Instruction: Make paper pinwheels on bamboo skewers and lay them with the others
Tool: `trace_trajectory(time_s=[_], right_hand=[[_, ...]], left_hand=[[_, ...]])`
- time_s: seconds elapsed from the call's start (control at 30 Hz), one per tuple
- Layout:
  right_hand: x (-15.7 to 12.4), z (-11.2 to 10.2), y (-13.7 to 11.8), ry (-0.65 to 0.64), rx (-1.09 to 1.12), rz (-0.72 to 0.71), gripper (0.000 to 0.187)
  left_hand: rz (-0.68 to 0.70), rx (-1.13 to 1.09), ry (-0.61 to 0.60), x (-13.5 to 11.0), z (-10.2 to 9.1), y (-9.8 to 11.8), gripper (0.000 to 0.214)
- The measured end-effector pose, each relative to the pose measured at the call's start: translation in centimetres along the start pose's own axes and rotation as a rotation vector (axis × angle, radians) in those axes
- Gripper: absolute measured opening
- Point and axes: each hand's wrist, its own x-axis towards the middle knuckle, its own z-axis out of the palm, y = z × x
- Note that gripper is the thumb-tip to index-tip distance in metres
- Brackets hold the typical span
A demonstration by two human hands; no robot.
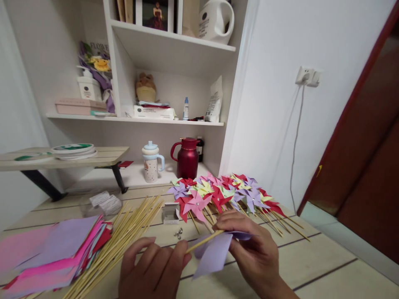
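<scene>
My left hand (154, 265) pinches a thin wooden stick (204, 241) near the table's front. At the stick's far end, my right hand (254, 249) grips a purple paper pinwheel (215, 257), its fingers closed around the folded paper and the stick tip. How the two are joined is hidden by the fingers. Just beyond my hands lie several small metal pins (178, 233), beside a small open box (171, 213). A pile of finished paper pinwheels (197, 204) in red, pink, purple and yellow lies behind my right hand.
Loose wooden sticks (124, 236) lie left of my hands, beside stacked coloured paper sheets (59, 245). A clear container (104, 203) stands behind them. Farther back are a low stand (115, 153), a speckled cup (151, 166) and a red jug (188, 160).
</scene>
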Motion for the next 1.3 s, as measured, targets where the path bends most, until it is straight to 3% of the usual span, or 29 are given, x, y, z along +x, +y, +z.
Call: trace_trajectory(time_s=[0.2, 0.43, 0.5, 0.57, 0.63, 0.7, 0.83, 0.9, 1.0, 1.17, 1.3], right_hand=[[-0.4, -0.2, 0.2, -0.078, 0.016, 0.037, 0.031], [-0.8, -0.1, 0.8, -0.057, 0.013, 0.088, 0.042], [-0.8, 0.2, 1.0, 0.011, 0.035, 0.142, 0.046], [-0.6, 0.4, 1.2, 0.107, 0.053, 0.207, 0.046], [-0.3, 0.6, 1.4, 0.224, 0.070, 0.271, 0.042], [-0.1, 0.7, 1.7, 0.356, 0.080, 0.303, 0.036], [0.0, 0.5, 1.7, 0.495, 0.153, 0.323, 0.025], [-0.3, 0.5, 1.5, 0.447, 0.228, 0.355, 0.023], [-0.8, 0.9, 0.9, 0.263, 0.277, 0.450, 0.028], [-1.5, 3.0, 0.1, -0.210, 0.269, 0.702, 0.039], [-2.3, 5.2, 0.3, -0.335, 0.334, 0.835, 0.038]], left_hand=[[-0.016, -0.043, -0.060, -0.1, 0.2, -0.5, 0.017], [-0.127, -0.106, -0.082, -0.6, 0.7, -0.6, 0.019], [-0.284, -0.213, -0.094, -0.9, 1.4, -0.3, 0.016], [-0.609, -0.434, -0.162, -1.1, 2.2, 0.3, 0.015], [-0.938, -0.745, -0.323, -1.1, 2.9, 0.9, 0.033], [-1.189, -1.021, -0.381, -1.0, 3.4, 1.4, 0.043], [-1.509, -1.329, -0.218, -0.6, 3.5, 1.9, 0.035], [-1.689, -1.427, -0.104, -0.5, 3.5, 2.0, 0.031], [-1.860, -1.526, 0.053, -0.5, 3.5, 1.9, 0.032], [-1.952, -1.481, 0.207, -0.6, 3.5, 1.8, 0.025], [-1.960, -1.426, 0.215, -0.4, 3.2, 1.7, 0.024]])
